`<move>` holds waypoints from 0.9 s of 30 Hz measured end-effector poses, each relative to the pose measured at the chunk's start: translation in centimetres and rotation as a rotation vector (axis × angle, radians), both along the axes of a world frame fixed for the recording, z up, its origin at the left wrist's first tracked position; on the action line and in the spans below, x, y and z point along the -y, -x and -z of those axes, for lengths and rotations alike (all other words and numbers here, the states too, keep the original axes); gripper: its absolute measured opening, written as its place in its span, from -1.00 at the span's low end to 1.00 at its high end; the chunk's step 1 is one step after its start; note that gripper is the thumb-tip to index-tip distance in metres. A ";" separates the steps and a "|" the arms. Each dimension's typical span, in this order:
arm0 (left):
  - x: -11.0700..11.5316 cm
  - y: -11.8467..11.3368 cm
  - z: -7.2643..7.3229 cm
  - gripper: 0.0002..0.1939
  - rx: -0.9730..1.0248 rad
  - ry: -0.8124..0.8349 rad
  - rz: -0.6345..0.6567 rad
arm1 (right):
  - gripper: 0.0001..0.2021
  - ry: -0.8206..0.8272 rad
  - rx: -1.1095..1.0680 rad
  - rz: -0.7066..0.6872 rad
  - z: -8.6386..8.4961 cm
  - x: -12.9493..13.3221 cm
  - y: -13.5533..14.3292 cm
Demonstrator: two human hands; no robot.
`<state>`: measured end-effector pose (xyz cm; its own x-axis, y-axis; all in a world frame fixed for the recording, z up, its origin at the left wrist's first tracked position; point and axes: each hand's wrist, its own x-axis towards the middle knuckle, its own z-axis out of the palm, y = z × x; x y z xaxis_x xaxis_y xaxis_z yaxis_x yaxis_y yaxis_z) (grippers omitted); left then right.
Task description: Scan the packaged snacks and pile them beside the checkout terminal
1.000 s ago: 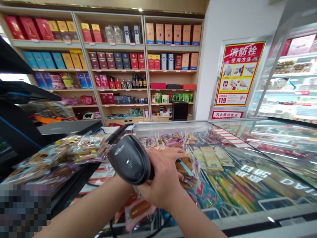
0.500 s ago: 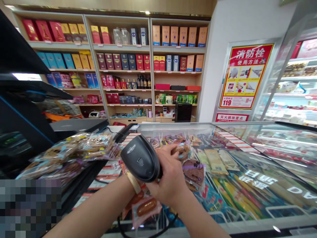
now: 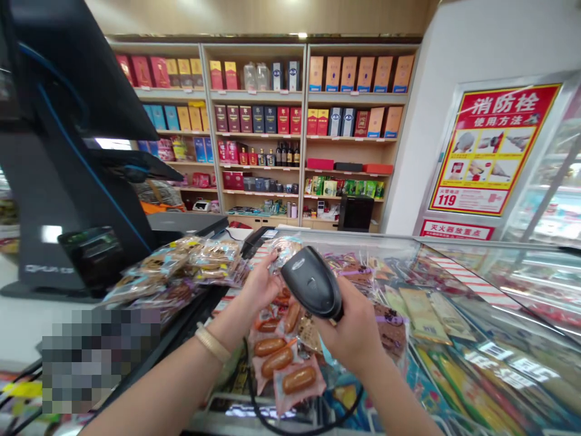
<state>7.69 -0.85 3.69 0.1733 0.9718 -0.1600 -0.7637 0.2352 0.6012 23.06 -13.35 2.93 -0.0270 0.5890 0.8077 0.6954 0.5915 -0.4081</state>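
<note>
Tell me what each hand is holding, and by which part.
The right hand grips the black scanner by its handle, mostly hidden. The left hand appears to hold a clear-wrapped packet by its near edge.

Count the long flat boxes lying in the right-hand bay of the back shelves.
3: the red box on the left, the black box in the middle, the orange box on the right. Others could be hidden behind.

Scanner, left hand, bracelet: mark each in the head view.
Scanner (image 3: pixel 311 283): head view, middle of its black housing.
Left hand (image 3: pixel 258 287): head view, middle of the hand.
Bracelet (image 3: pixel 212 343): head view, middle of its visible band.
</note>
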 end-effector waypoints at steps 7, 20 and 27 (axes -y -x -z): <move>0.2 3.9 1.4 -0.84 -0.023 0.001 -0.233 | -0.89 0.084 0.082 0.088 0.5 -0.5 -0.5; 1.4 3.3 2.7 -0.68 -0.085 -0.119 -0.252 | -0.83 0.281 0.237 0.048 2.0 -0.7 0.8; 1.8 3.1 2.4 -0.65 -0.100 -0.154 -0.251 | -0.81 0.311 0.248 0.047 2.0 -0.9 0.6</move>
<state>4.59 -2.63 1.32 -0.0847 0.9963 -0.0122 -0.7217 -0.0529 0.6901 22.44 -12.43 0.97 -0.1664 0.8095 0.5631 0.8188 0.4316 -0.3785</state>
